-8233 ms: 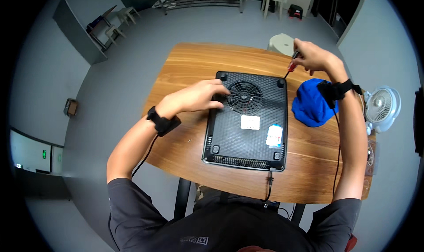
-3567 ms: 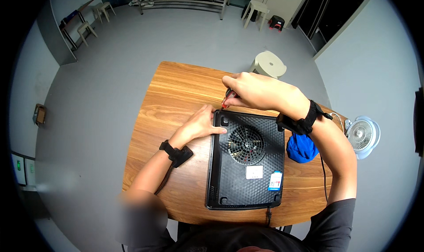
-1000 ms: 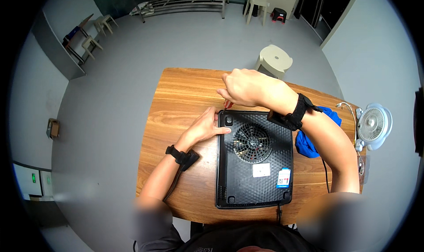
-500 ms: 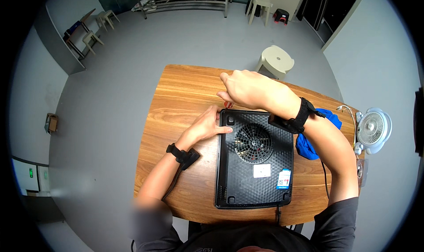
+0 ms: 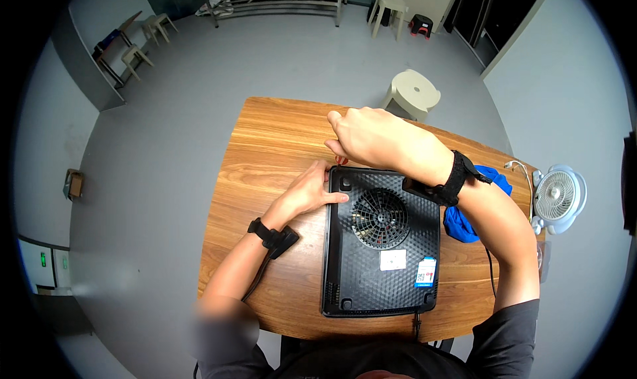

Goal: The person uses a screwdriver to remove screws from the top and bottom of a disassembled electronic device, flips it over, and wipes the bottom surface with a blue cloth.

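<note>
An induction cooker (image 5: 381, 286), black and textured, lies upside down on the wooden table, its round fan grille (image 5: 379, 218) facing up. My left hand (image 5: 308, 192) grips the cooker's far left corner, thumb on the top face and fingers at the edge. Over that same corner, my right hand (image 5: 368, 133) is closed in a fist around a screwdriver (image 5: 342, 160), of which only a bit of red-and-white handle shows below the fingers. Its tip is too small to make out. A black strap with a small box circles each wrist.
The wooden table (image 5: 245, 153) carries a bunched blue cloth (image 5: 461, 226) right of the cooker. A small white-blue fan (image 5: 557, 192) stands at the right edge, beside a pale cable. A black power cord (image 5: 417, 324) leaves the cooker's near side. Beyond the table stands a cream stool (image 5: 415, 90).
Both hands keep their places at the cooker's far left corner. The right fist shifts very slightly, and the whole view moves a little.
</note>
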`<state>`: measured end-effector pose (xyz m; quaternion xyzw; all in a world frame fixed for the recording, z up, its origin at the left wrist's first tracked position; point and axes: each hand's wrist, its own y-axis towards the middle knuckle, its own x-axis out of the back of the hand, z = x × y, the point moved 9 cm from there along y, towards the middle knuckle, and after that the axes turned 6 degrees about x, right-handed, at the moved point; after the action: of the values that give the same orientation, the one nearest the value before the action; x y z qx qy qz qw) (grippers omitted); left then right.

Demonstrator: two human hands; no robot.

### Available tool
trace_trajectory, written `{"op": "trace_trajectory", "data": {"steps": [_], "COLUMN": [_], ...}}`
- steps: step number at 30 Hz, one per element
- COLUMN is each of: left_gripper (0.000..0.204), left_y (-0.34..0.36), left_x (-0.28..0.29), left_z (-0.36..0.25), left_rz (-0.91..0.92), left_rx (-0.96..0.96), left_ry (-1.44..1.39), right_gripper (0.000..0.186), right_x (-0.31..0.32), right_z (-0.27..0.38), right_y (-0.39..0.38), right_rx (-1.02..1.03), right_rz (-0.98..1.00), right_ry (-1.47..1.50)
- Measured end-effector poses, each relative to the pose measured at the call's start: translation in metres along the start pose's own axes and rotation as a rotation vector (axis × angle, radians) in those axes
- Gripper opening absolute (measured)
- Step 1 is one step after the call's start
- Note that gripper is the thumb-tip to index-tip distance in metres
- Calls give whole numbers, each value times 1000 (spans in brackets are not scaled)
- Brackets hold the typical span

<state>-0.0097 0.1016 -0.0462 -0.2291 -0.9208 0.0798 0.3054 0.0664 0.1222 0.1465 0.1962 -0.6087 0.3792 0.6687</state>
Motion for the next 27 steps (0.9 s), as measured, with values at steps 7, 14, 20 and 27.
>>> {"op": "trace_trajectory", "data": {"steps": [7, 14, 20, 27], "left_gripper": [86, 85, 87, 87], "left_y": [-4, -1, -5, -4], "left_x": [3, 1, 4, 3], "left_z": [-4, -4, -6, -4], "left_rz": [-13, -21, 1, -6], "left_rx": [8, -41, 27, -2], "left_ry": [4, 13, 37, 62], "right_gripper": [32, 35, 34, 35], "right_x": [10, 1, 9, -6], "right_z": [9, 1, 8, 1], "right_y": [-14, 0, -11, 2], "right_rx": [186, -24, 169, -10], "right_rz": [-167, 93, -112, 64], "right_ry": [-26, 70, 26, -17]}}
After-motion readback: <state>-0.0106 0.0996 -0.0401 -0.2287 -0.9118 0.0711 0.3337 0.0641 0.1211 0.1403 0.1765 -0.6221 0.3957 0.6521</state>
